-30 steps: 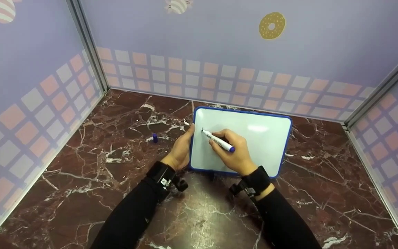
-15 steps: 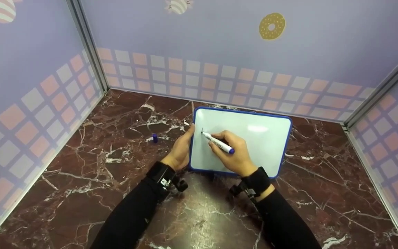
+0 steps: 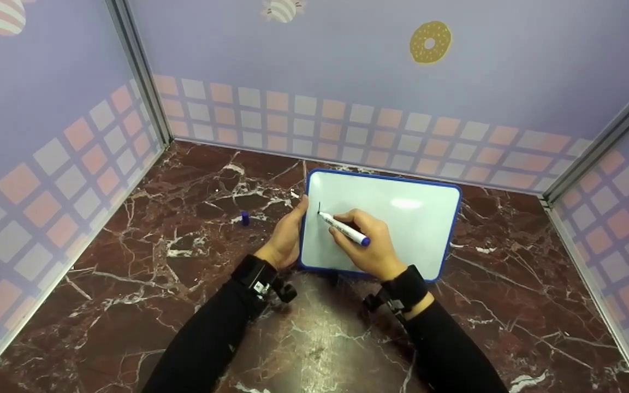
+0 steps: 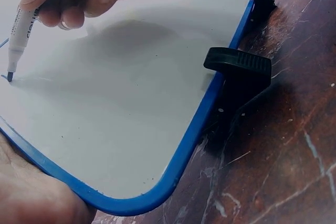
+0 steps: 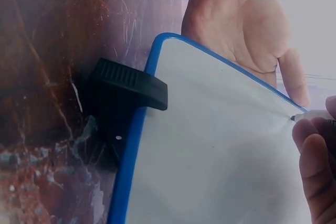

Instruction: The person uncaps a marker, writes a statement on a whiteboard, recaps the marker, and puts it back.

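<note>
Marker [image 3: 349, 230]: uncapped, at the center of my remote head feed, long axis slanting from its tip at upper left to the blue end at lower right.
Right hand [image 3: 374, 240]: the nearer hand, fingers pinched around the barrel; the tip reaches out to their left.
Stroke [image 3: 319, 207]: short, dark, nearly vertical, close to the left edge of the whiteboard [image 3: 413, 234]; the tip appears to touch its lower end.
Key relation: tip to stroke, I judge, with white surface running on below both.
Left hand [image 3: 284, 240]: at the whiteboard's left edge, thumb along the rim; the other fingers are hidden behind, so I cannot tell whether they curl.
Marker cap [image 3: 245, 218]: on the bench [image 3: 101, 262], left of both hands.
</note>
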### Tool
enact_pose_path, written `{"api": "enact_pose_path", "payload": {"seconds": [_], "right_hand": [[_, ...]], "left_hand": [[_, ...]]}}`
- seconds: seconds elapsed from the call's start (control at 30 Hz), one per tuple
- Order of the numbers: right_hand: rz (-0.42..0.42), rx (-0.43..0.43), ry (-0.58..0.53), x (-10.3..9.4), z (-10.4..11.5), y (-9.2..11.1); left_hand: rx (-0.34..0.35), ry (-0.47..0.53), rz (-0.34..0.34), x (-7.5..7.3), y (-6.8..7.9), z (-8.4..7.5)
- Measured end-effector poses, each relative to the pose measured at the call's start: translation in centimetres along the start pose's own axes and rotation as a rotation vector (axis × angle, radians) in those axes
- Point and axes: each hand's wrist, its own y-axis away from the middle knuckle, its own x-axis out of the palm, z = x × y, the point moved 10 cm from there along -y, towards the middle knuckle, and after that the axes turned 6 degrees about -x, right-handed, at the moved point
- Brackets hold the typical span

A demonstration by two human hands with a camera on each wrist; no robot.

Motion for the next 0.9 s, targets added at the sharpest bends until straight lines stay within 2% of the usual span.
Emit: {"api": "enact_pose_path", "payload": {"seconds": [0.17,0.37,0.9], "right_hand": [[0.002,-0.008,-0.009,0.05,0.11,0.10],[0.017,-0.026,-0.001,0.20,0.34,0.22],[0.046,-0.007,-0.003,0.61,0.40,0.57]], "left_hand": [[0.003,-0.023,-0.012,-0.12,0.04,-0.08],[0.003,-0.037,0.008,0.07,0.13,-0.18],[-0.003,-0.030,-0.003,0.06,0.05,-0.05]]}}
